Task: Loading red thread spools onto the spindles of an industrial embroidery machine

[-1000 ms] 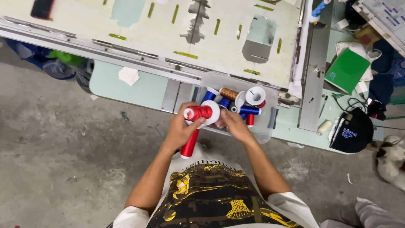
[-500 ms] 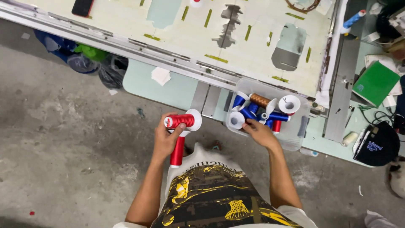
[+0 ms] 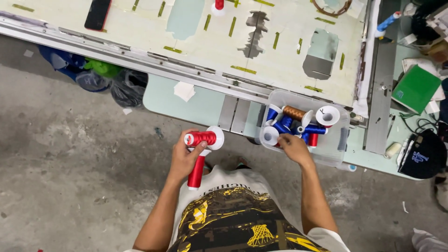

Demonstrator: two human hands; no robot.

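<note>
My left hand point(image 3: 184, 158) grips two red thread spools point(image 3: 199, 154), one lying crosswise on top, the other pointing down toward my shirt. It hovers over the floor, left of the clear plastic bin point(image 3: 326, 156). My right hand point(image 3: 293, 145) reaches into that bin, its fingers on the spools at the front. Inside lie several blue spools point(image 3: 282, 125), a brown one point(image 3: 295, 112), a red one point(image 3: 313, 139) and white spool ends point(image 3: 327, 115).
A long pale work table point(image 3: 210, 42) with green tape strips runs across the top, a dark phone point(image 3: 97, 14) on its left part. Dark bags point(image 3: 126, 86) sit on the concrete floor below. A green book point(image 3: 416, 88) and a black cap point(image 3: 423, 156) lie at right.
My left hand carried the red spools away from the bin toward the left. My right hand stayed in the bin among the spools.
</note>
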